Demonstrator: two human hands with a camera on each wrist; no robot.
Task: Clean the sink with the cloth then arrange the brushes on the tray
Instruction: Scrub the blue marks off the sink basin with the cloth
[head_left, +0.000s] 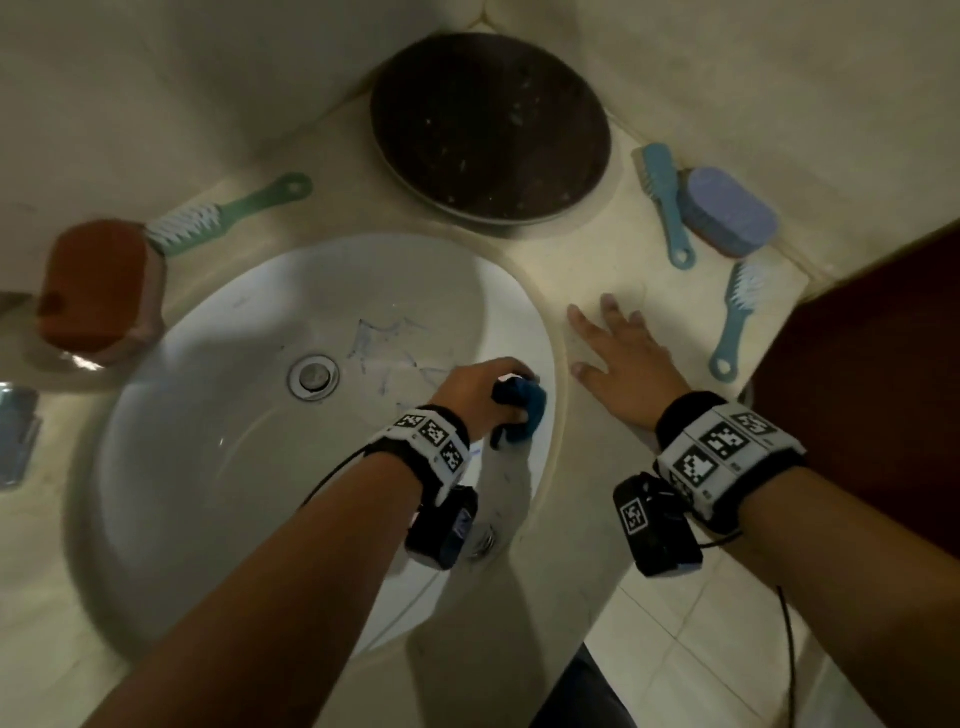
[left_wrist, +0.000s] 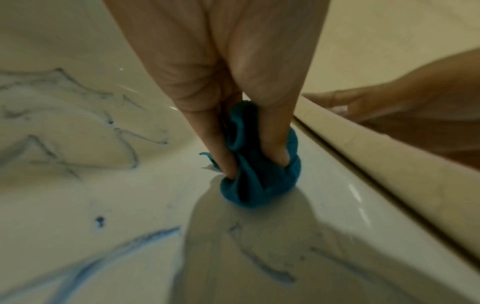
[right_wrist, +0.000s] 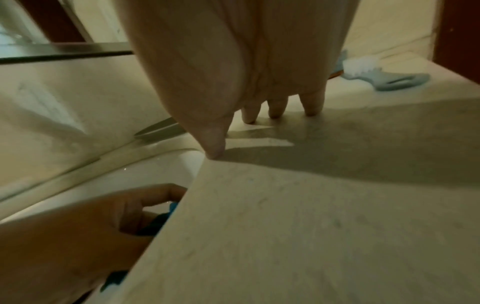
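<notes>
We are gripping the blue cloth (head_left: 522, 410) in our left hand (head_left: 480, 392), fingers (left_wrist: 207, 131) curled into the bunched fabric and pressing it against the inner wall of the white sink (head_left: 218, 467), just below the rim on the side nearest our right hand (head_left: 618, 358). Blue scribbled marks (head_left: 395, 348) are showing across the basin between the cloth and the drain (head_left: 313, 375).

Our right hand is lying flat on the beige countertop (head_left: 582, 260) just beside the sink — fingers spread and straight, holding nothing, fingertips (right_wrist: 311, 107) touching the surface.

The dark round tray (head_left: 488, 130) is sitting on the counter behind the sink, tucked into the corner. The brushes are lying off it: a green brush (head_left: 228, 215) to the left, touching a brown brush block (head_left: 98, 291); a blue brush (head_left: 667, 200) to the right of the tray, just beside a purple brush block (head_left: 732, 210); and a second blue brush (head_left: 737, 322) nearer us, apart from our right hand's fingers — bristles pointing away from us.
</notes>
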